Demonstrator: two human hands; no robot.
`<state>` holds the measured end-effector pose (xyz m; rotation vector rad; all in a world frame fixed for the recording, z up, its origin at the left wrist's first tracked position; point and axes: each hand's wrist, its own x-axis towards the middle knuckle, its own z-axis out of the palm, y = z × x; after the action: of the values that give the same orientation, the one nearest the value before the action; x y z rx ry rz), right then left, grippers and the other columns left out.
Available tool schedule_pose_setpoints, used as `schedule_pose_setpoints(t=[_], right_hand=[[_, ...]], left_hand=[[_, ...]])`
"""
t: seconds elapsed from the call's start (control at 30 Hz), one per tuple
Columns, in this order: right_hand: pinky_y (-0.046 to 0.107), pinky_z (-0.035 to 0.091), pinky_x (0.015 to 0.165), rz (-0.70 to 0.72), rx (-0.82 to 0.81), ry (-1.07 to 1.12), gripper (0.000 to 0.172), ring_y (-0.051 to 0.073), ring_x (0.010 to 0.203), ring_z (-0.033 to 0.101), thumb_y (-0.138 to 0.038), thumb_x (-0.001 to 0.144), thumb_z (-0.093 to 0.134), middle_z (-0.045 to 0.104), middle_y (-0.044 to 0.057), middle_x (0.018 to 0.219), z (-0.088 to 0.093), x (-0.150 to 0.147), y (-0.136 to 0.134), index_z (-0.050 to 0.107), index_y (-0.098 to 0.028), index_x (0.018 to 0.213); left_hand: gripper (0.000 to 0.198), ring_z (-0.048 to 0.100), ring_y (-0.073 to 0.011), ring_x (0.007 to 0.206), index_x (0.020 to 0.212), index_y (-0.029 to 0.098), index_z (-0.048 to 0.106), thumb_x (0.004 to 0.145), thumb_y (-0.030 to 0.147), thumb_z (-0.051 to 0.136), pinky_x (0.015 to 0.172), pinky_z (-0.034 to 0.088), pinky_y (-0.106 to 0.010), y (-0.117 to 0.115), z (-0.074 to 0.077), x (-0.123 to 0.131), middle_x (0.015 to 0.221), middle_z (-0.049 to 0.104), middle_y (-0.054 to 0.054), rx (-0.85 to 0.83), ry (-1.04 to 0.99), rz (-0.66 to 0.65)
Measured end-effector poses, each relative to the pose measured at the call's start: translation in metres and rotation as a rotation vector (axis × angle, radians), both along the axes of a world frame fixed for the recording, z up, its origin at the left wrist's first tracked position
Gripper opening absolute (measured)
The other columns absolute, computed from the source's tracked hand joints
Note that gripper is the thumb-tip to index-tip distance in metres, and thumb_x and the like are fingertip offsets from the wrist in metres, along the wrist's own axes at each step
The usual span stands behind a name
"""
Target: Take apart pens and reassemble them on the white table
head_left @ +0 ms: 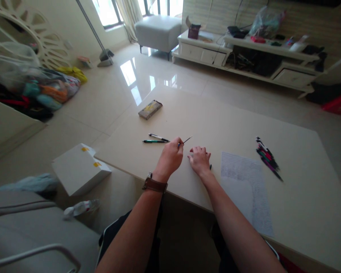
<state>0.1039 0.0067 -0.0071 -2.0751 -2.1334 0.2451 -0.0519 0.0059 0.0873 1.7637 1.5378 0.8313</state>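
The left hand [172, 154] pinches a thin pen refill [188, 139] — probably leaving its tip free; the right hand [199, 160] curls beside a dark pen end [210, 167] — its grip cannot be told.

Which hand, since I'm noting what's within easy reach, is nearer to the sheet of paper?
The right. The right hand is on the table, just left of the paper; the left hand is farther left, on the right hand's far side from it.
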Motion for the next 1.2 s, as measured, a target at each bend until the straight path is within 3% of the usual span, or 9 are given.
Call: schedule_pose_setpoints(t=[0.1, 0.23, 0.5, 0.57, 0.7, 0.83, 1.03, 1.2], right_hand=[[0.044, 0.034, 0.091, 0.014, -0.014, -0.022, 0.021, 0.029, 0.113, 0.043, -0.025, 0.089, 0.062, 0.062, 0.012, 0.117, 0.003, 0.008, 0.0, 0.062, -0.021, 0.11], [0.045, 0.033, 0.09, 0.013, -0.067, -0.045, 0.015, 0.029, 0.11, 0.044, -0.02, 0.091, 0.057, 0.065, 0.012, 0.111, 0.003, 0.013, 0.0, 0.065, -0.021, 0.104], [0.043, 0.035, 0.086, 0.035, -0.044, 0.037, 0.012, 0.03, 0.109, 0.046, -0.016, 0.091, 0.052, 0.066, 0.013, 0.107, 0.004, -0.003, -0.003, 0.064, -0.019, 0.089], [0.039, 0.038, 0.084, 0.002, -0.025, 0.208, 0.012, 0.027, 0.103, 0.05, -0.016, 0.091, 0.051, 0.067, 0.012, 0.1, 0.008, -0.004, -0.001, 0.063, -0.018, 0.091], [0.032, 0.043, 0.076, -0.045, 0.048, 0.772, 0.007, 0.018, 0.079, 0.057, -0.023, 0.087, 0.056, 0.066, 0.005, 0.083, 0.021, 0.011, 0.006, 0.06, -0.018, 0.085], [0.028, 0.045, 0.068, -0.164, 0.096, 1.209, 0.02, 0.015, 0.072, 0.06, -0.035, 0.077, 0.069, 0.064, 0.001, 0.078, 0.039, 0.034, 0.006, 0.063, -0.017, 0.083], [0.026, 0.049, 0.069, -0.179, 0.093, 1.465, 0.023, 0.014, 0.073, 0.067, -0.031, 0.073, 0.075, 0.066, 0.0, 0.078, 0.061, 0.056, -0.01, 0.064, -0.017, 0.087], [0.027, 0.054, 0.071, -0.264, 0.018, 1.63, 0.02, 0.017, 0.079, 0.072, -0.026, 0.069, 0.074, 0.068, -0.001, 0.075, 0.069, 0.061, -0.017, 0.059, -0.019, 0.081]], left_hand=[[0.017, 0.054, -0.0153, 0.068, 0.086, 0.018, 0.061, 0.095, 0.018, 0.046, 0.064, 0.035, -0.027, -0.001, -0.001, 0.005, 0.075, 0.064, -0.003, 0.012, -0.003, -0.008], [0.017, 0.054, -0.0153, 0.069, 0.085, 0.018, 0.06, 0.094, 0.019, 0.046, 0.064, 0.035, -0.027, -0.002, -0.004, 0.01, 0.074, 0.063, -0.003, 0.012, 0.0, -0.026], [0.017, 0.05, -0.014, 0.065, 0.082, 0.019, 0.059, 0.093, 0.019, 0.046, 0.062, 0.032, -0.026, 0.001, -0.008, 0.012, 0.069, 0.059, -0.001, -0.005, -0.015, -0.055], [0.018, 0.051, -0.0142, 0.066, 0.081, 0.019, 0.059, 0.093, 0.02, 0.045, 0.063, 0.033, -0.026, 0.001, -0.007, 0.012, 0.07, 0.06, -0.001, -0.018, -0.016, -0.068], [0.018, 0.05, -0.0143, 0.066, 0.082, 0.019, 0.059, 0.093, 0.021, 0.045, 0.062, 0.033, -0.026, 0.0, -0.005, 0.012, 0.071, 0.06, -0.001, -0.024, 0.005, -0.083], [0.018, 0.049, -0.0143, 0.064, 0.082, 0.019, 0.06, 0.093, 0.021, 0.046, 0.061, 0.031, -0.027, -0.002, -0.002, 0.017, 0.069, 0.06, -0.001, -0.034, 0.013, -0.099], [0.018, 0.047, -0.0138, 0.064, 0.081, 0.019, 0.057, 0.094, 0.021, 0.044, 0.061, 0.03, -0.027, -0.009, 0.003, 0.036, 0.071, 0.059, -0.001, -0.035, -0.028, -0.187], [0.019, 0.048, -0.0138, 0.066, 0.08, 0.019, 0.054, 0.094, 0.02, 0.042, 0.061, 0.032, -0.026, -0.014, 0.001, 0.045, 0.073, 0.059, -0.001, -0.027, -0.028, -0.249]])
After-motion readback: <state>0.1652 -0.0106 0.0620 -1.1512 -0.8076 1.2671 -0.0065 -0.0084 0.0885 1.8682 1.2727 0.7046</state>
